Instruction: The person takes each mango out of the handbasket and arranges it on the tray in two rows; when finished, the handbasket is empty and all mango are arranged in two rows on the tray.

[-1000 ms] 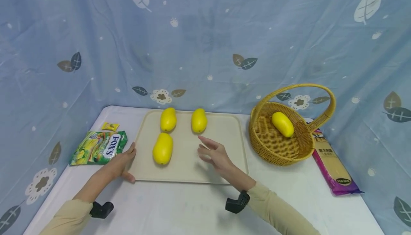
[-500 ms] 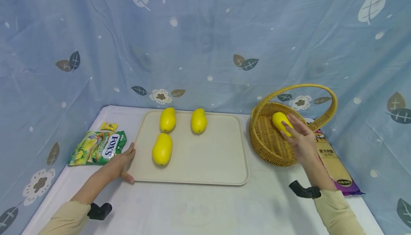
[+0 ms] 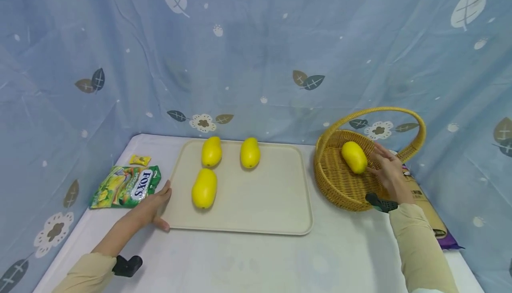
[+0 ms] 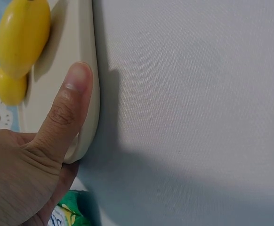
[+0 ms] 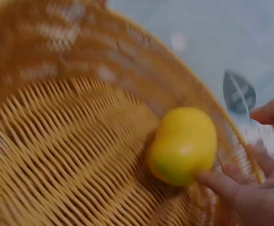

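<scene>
My left hand [image 3: 154, 206] grips the near-left corner of a beige tray [image 3: 264, 204], thumb over the rim and fingers along its left side. Three yellow mangoes lie on that tray: one at the back left [image 3: 211, 151], one at the back middle [image 3: 250, 153], one in front [image 3: 204, 188]. Over the right side of a wicker basket [image 3: 334, 190] my right hand [image 3: 390, 173] reaches in, fingers spread. Another mango [image 3: 354, 157] lies inside, just left of those fingers. In the right wrist view, one digit [image 5: 217, 183] meets the lower edge of the basket's mango [image 5: 184, 146].
A green FOX'S candy bag [image 3: 126, 186] lies left of the tray, with a small yellow wrapped candy [image 3: 140, 160] behind it. Right of the basket is a pack of noodles [image 3: 430, 213], partly covered by the right arm. The basket handle [image 3: 376, 110] arches high. Patterned cloth [image 3: 256, 53] hangs behind.
My right hand has swung from above the tray to the basket on the right, passing over its mango to that fruit's right side. My left hand stays at the tray corner.
</scene>
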Tool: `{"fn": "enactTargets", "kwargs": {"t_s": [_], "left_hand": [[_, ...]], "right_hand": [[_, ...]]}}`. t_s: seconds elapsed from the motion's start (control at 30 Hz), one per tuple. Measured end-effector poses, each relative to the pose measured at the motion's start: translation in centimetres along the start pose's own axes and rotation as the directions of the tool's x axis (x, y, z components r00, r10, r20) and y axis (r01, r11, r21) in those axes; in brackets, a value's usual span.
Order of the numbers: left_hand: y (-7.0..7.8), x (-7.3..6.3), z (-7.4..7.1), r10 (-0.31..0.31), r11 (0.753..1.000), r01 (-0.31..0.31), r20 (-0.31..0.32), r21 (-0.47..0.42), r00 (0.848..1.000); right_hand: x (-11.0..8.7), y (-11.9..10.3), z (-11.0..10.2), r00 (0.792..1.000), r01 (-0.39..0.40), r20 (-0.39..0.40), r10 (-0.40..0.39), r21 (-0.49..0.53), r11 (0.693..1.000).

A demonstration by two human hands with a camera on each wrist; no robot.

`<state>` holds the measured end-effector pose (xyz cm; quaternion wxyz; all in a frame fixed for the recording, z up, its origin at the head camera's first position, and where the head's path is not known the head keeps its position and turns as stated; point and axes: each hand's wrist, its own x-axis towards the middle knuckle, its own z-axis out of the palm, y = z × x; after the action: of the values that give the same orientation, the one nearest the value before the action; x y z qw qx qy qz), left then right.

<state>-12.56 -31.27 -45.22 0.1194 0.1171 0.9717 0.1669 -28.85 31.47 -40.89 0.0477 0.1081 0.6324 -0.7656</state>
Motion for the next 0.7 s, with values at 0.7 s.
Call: {"fn": "enactTargets", "kwargs": {"t_s": [0.7], "left_hand": [[-0.1,0.1,0.2,0.018,0.999,-0.017,-0.028,0.032,0.999]], "right_hand": [[2.0,-1.0,-1.8,0.975,-0.034,0.188,0.12,-0.406,0.913]]}}
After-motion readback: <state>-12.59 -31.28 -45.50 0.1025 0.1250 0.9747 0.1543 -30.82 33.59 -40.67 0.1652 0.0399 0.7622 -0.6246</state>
